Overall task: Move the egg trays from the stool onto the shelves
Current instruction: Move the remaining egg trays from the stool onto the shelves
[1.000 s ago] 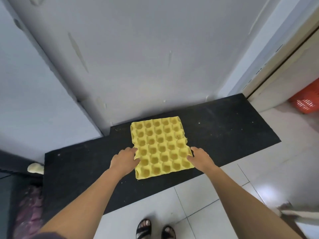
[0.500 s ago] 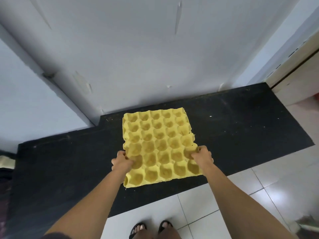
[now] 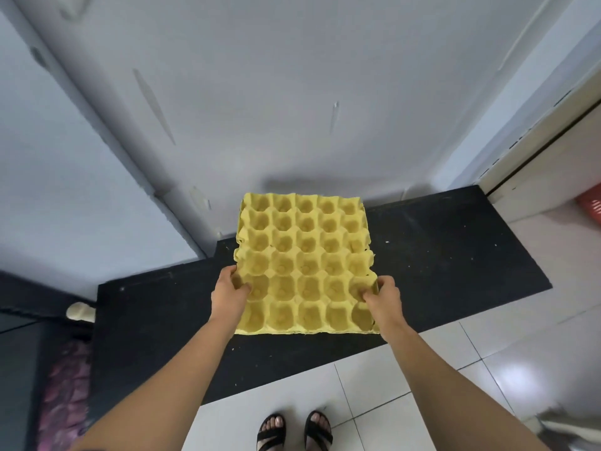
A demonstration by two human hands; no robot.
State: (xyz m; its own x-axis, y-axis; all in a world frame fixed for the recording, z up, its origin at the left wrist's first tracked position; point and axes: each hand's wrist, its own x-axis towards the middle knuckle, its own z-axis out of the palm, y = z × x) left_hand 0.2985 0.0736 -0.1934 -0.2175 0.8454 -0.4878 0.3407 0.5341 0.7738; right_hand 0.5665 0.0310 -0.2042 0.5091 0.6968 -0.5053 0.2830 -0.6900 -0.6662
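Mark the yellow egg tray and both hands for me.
yellow egg tray [image 3: 305,252], head view, a cup near its centre.
left hand [image 3: 229,292], head view, back of the hand at the tray's left edge.
right hand [image 3: 383,296], head view, back of the hand at the tray's right edge.

The yellow paper egg tray [image 3: 305,255] has rows of round cups, darker yellow inside. The flat black slab [image 3: 455,271] has tiny white specks. The shiny white floor tiles [image 3: 487,369] have thin grey lines. The strappy sandals [image 3: 271,432] are black.
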